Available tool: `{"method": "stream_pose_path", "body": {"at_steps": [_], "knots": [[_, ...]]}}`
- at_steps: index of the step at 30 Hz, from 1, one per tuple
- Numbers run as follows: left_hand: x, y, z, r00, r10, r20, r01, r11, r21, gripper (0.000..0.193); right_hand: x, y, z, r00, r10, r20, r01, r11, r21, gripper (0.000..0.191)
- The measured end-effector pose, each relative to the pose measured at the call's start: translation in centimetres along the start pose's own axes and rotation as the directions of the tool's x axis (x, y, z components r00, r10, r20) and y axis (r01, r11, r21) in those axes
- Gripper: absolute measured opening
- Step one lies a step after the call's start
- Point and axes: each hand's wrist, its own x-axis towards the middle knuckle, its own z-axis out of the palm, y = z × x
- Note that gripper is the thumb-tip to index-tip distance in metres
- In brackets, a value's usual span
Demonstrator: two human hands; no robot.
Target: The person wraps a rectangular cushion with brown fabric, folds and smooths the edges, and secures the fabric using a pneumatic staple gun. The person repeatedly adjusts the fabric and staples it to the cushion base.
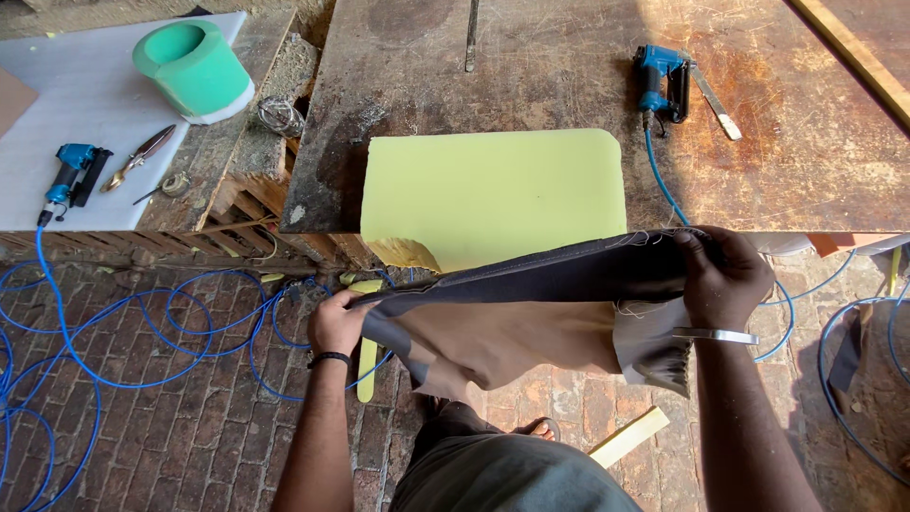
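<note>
free: bench right of foam block (493, 194) | obstacle: blue stapler (661, 83)

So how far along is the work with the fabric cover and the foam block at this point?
Early. Done: the yellow-green foam block lies bare on the metal table, one corner overhanging the edge. In hand: the left hand and right hand hold the dark fabric cover stretched between them, in front of the block. Left: the cover is not on the foam at all; the blue staple gun lies untouched.
</note>
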Motion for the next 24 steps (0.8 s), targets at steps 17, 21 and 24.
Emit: {"method": "stream_pose_path", "body": {"at_steps": [17, 21, 24], "knots": [[27.2, 12.9, -10.6, 0.859, 0.273, 0.432, -0.241, 0.962, -0.129, 0.046, 16.0, 1.9, 6.4, 0.801, 0.557, 0.218, -0.547, 0.830, -0.112, 0.022], [37.5, 15.4, -2.5, 0.931, 0.164, 0.326, -0.269, 0.913, 0.307, 0.051, 21.5, 7.8, 14.3, 0.822, 0.549, 0.151, -0.509, 0.828, -0.236, 0.035], [40.0, 18.8, 7.6, 0.968, 0.194, 0.161, -0.246, 0.868, 0.431, 0.051, 22.9, 13.4, 18.0, 0.759, 0.624, 0.186, -0.482, 0.730, -0.484, 0.041]]}}
